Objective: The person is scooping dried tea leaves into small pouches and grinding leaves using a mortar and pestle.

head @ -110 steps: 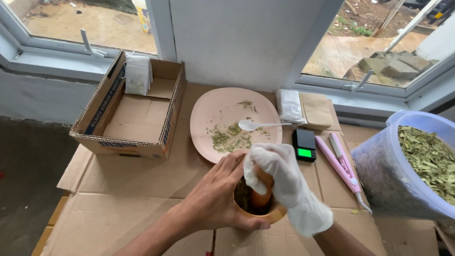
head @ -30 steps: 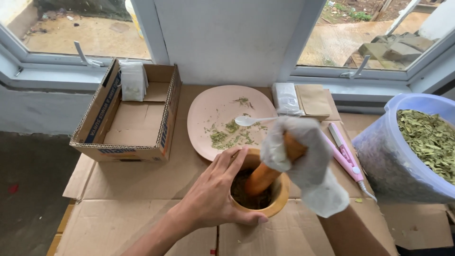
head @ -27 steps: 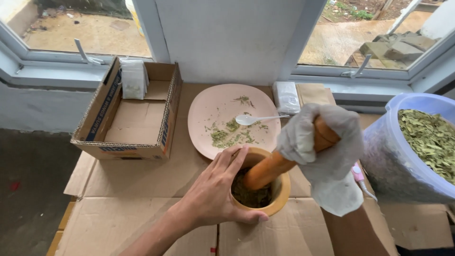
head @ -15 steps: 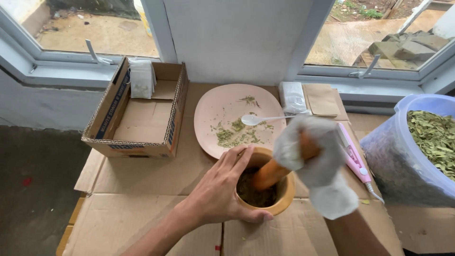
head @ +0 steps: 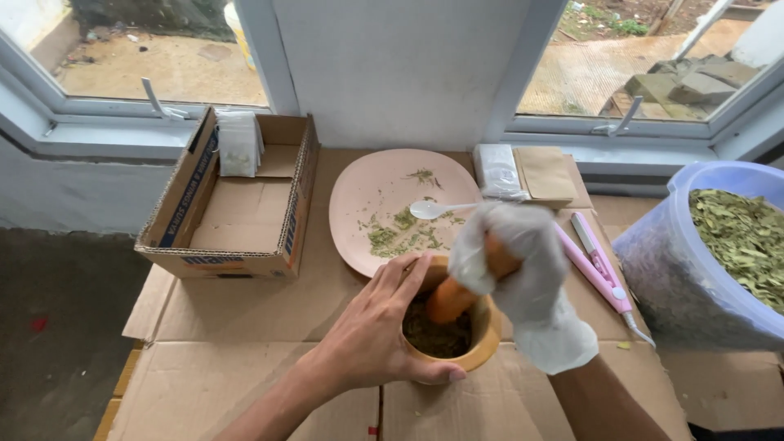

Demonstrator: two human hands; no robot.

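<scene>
From the head view, your left hand point(head: 371, 339) wraps the near and left side of the wooden mortar point(head: 451, 327), fingers spread up along its rim and thumb curled round the front, so it is clasped on the bowl rather than open. Your right hand point(head: 510, 261), in a white glove, is closed round the upper end of the wooden pestle point(head: 453, 296), whose lower end dips into the dark crushed leaves point(head: 437, 335) inside the bowl.

What could go wrong, as I judge it: your left fingertips lie right at the rim, just beside the pestle's path, so a slanted stroke could pinch them. The mortar stands on loose cardboard sheets point(head: 245, 384), near a seam between them; a hard push could make it slide or tip. The glove sits baggy on your right hand, and the pestle could slip in it.

Beyond your left fingers lies the pink plate point(head: 367, 192) with leaf crumbs and a white spoon point(head: 437, 210). To the right of your gloved hand lies a pink tool point(head: 594, 265), and further right a pale tub of dried leaves point(head: 719, 261). Well left of your left hand sits an open cardboard box point(head: 237, 204).
</scene>
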